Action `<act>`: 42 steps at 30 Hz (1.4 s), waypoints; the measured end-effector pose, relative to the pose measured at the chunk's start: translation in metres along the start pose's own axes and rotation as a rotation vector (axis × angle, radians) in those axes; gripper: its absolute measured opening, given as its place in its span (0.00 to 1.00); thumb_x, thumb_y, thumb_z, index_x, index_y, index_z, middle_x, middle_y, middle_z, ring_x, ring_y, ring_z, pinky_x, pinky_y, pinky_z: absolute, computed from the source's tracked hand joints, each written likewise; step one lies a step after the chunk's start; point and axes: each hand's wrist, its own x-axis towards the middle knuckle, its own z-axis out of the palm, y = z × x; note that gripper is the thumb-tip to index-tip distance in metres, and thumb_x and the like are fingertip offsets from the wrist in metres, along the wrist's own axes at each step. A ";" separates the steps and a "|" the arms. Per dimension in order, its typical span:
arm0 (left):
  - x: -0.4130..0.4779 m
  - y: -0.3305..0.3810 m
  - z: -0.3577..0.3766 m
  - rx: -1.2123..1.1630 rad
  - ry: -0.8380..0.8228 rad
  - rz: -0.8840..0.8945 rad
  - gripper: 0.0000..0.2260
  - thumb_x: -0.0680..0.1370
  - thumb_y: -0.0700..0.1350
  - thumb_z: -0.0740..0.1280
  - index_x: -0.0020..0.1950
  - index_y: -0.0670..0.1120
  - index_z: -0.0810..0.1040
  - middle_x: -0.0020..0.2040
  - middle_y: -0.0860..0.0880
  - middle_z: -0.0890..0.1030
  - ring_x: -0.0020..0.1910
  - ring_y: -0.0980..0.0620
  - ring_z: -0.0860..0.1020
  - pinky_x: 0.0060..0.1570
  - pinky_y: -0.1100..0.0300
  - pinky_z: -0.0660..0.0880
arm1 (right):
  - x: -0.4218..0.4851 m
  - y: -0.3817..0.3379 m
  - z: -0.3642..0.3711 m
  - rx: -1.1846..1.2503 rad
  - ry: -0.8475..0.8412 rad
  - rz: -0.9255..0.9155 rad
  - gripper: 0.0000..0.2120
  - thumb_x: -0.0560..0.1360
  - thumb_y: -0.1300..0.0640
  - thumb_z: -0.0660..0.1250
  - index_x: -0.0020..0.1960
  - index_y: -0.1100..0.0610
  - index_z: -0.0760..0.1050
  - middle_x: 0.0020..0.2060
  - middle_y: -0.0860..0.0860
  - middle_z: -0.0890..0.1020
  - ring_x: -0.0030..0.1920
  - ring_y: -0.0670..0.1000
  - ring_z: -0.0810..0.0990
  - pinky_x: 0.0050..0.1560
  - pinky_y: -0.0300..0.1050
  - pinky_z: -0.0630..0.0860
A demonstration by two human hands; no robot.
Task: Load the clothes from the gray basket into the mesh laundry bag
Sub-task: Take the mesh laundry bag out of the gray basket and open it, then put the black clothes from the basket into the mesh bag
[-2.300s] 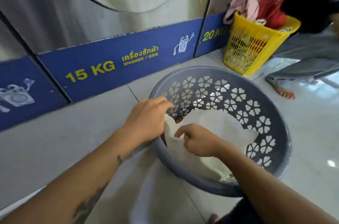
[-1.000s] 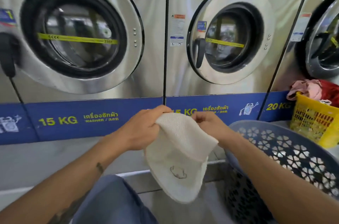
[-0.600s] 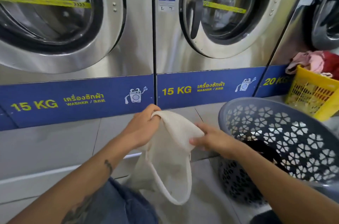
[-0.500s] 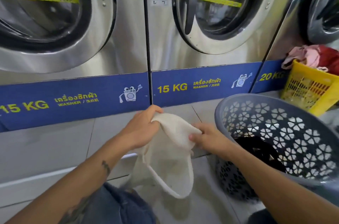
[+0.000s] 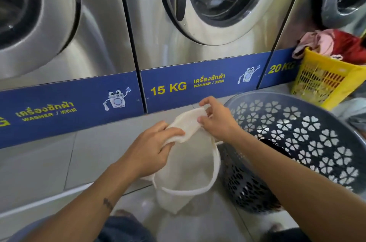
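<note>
head view, looking down at both hands before a row of steel washers [image 5: 198, 47]. the washer doors are cut off by the upper edge, and the third machine at the right shows only part of its door. on the blue band [image 5: 69, 107] the left machine's weight label is cropped to a yellow fragment; the middle one reads "15 kg" and the right one "20 kg", its last letter partly behind the yellow basket [image 5: 324, 81]. that basket is cut off by the right edge and carries pink and red clothes [image 5: 336, 43] heaped over its rim. the gray basket [image 5: 267, 95], pierced with flower-shaped cutouts, stands just right of the hands, its far right side out of frame. something dark [image 5: 277, 148] lies inside it, mostly hidden behind the right forearm [image 5: 277, 166], and its kind cannot be told. the lower edge crops the person's denim-clad legs [image 5: 122, 228]. the mesh laundry bag [image 5: 184, 170] is cream-white, fine-woven and limp, with a thicker corded rim that sags in an open loop toward the camera. it hangs between the hands over the tiled floor [image 5: 49, 166], just beside the gray basket's near wall; whether its bottom touches the floor cannot be told. the left hand [image 5: 152, 150] has its fingers curled round a bunched part of the bag's upper edge. the right hand [image 5: 215, 120] pinches the same edge between thumb and curled fingers, the index finger lifted above the cloth.
</note>
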 end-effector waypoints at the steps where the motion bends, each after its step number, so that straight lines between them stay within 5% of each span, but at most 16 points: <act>1: 0.001 -0.001 0.003 -0.021 0.016 -0.023 0.15 0.77 0.43 0.64 0.62 0.54 0.80 0.48 0.52 0.76 0.46 0.49 0.77 0.47 0.53 0.74 | 0.002 0.003 -0.001 -0.006 -0.013 -0.020 0.17 0.76 0.59 0.69 0.61 0.49 0.70 0.42 0.46 0.78 0.39 0.48 0.79 0.37 0.38 0.75; 4: 0.010 0.002 0.011 -0.067 0.067 -0.090 0.14 0.76 0.44 0.63 0.60 0.51 0.81 0.49 0.54 0.78 0.48 0.50 0.78 0.49 0.58 0.73 | 0.006 0.011 -0.009 -0.054 -0.037 -0.092 0.20 0.77 0.62 0.68 0.66 0.49 0.69 0.47 0.42 0.76 0.43 0.44 0.79 0.42 0.34 0.74; 9: 0.032 0.013 0.027 -0.071 0.101 -0.154 0.12 0.78 0.47 0.63 0.59 0.51 0.81 0.52 0.54 0.81 0.52 0.51 0.78 0.54 0.58 0.72 | 0.007 0.046 -0.042 -0.107 -0.002 -0.147 0.21 0.75 0.68 0.64 0.65 0.52 0.71 0.51 0.49 0.80 0.47 0.51 0.82 0.51 0.48 0.78; 13: 0.046 0.015 0.043 -0.009 0.105 -0.221 0.11 0.79 0.46 0.63 0.59 0.51 0.82 0.52 0.52 0.81 0.53 0.47 0.78 0.54 0.55 0.72 | 0.009 0.097 -0.067 -0.211 -0.060 -0.007 0.24 0.72 0.67 0.66 0.66 0.53 0.72 0.52 0.51 0.79 0.49 0.56 0.80 0.55 0.54 0.78; 18: 0.064 0.016 0.059 0.032 0.084 -0.294 0.12 0.80 0.47 0.62 0.60 0.51 0.81 0.53 0.50 0.82 0.56 0.44 0.77 0.57 0.52 0.71 | 0.003 0.162 -0.083 -0.591 -0.390 0.164 0.34 0.71 0.55 0.71 0.75 0.52 0.65 0.69 0.58 0.75 0.68 0.60 0.74 0.67 0.50 0.72; 22: 0.085 0.018 0.066 0.077 0.089 -0.323 0.12 0.81 0.47 0.60 0.58 0.50 0.82 0.51 0.48 0.82 0.55 0.42 0.76 0.56 0.50 0.72 | -0.004 0.204 -0.076 -0.854 -0.589 0.213 0.42 0.70 0.47 0.72 0.80 0.46 0.56 0.74 0.57 0.68 0.73 0.62 0.68 0.70 0.51 0.66; 28: 0.106 0.020 0.077 0.136 0.109 -0.389 0.16 0.81 0.49 0.59 0.34 0.46 0.71 0.34 0.48 0.74 0.40 0.39 0.72 0.41 0.50 0.68 | 0.004 0.243 -0.055 -1.009 -0.866 0.499 0.58 0.66 0.39 0.76 0.80 0.36 0.37 0.81 0.57 0.47 0.78 0.72 0.50 0.72 0.71 0.61; 31: 0.115 0.022 0.082 0.157 0.137 -0.410 0.19 0.80 0.51 0.59 0.31 0.44 0.67 0.31 0.49 0.72 0.36 0.42 0.69 0.37 0.52 0.63 | -0.002 0.258 -0.034 -1.120 -0.927 0.530 0.60 0.67 0.42 0.77 0.79 0.37 0.33 0.81 0.58 0.43 0.78 0.73 0.43 0.69 0.79 0.55; 33: 0.121 0.023 0.084 0.157 0.142 -0.417 0.20 0.80 0.51 0.59 0.30 0.44 0.66 0.30 0.49 0.72 0.35 0.41 0.69 0.37 0.52 0.62 | -0.008 0.266 -0.026 -1.220 -0.916 0.464 0.56 0.68 0.43 0.75 0.80 0.39 0.37 0.79 0.60 0.50 0.77 0.73 0.49 0.67 0.78 0.59; 37: 0.126 0.029 0.087 0.129 0.158 -0.425 0.21 0.80 0.52 0.59 0.29 0.45 0.64 0.31 0.49 0.71 0.37 0.40 0.69 0.38 0.51 0.63 | -0.010 0.265 -0.025 -1.290 -0.871 0.264 0.36 0.72 0.48 0.71 0.77 0.46 0.61 0.70 0.58 0.67 0.69 0.65 0.67 0.60 0.63 0.73; 42: 0.130 0.033 0.081 0.111 0.176 -0.417 0.20 0.81 0.52 0.57 0.30 0.46 0.64 0.33 0.50 0.71 0.40 0.42 0.67 0.42 0.52 0.62 | -0.007 0.240 -0.054 -1.137 -0.691 0.136 0.25 0.72 0.50 0.66 0.68 0.51 0.74 0.64 0.55 0.78 0.63 0.60 0.79 0.59 0.53 0.77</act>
